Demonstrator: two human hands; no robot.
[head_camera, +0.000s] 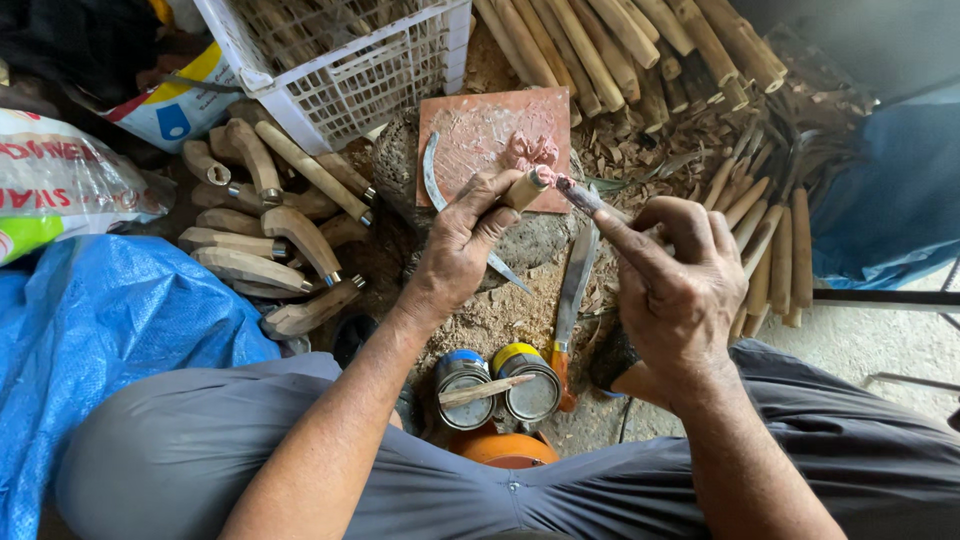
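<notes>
The left hand grips a wooden handle, its pink-smeared end pointing right. The right hand pinches a pink-coated stick whose tip touches that end. Both meet above a pink-smeared tile, with two tins near the knees.

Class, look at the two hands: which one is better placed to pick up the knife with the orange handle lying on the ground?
Probably the right hand. The knife lies just beside and below it, blade pointing up. The left hand grips a wooden handle, but the right also pinches a small tool, so neither is free.
</notes>
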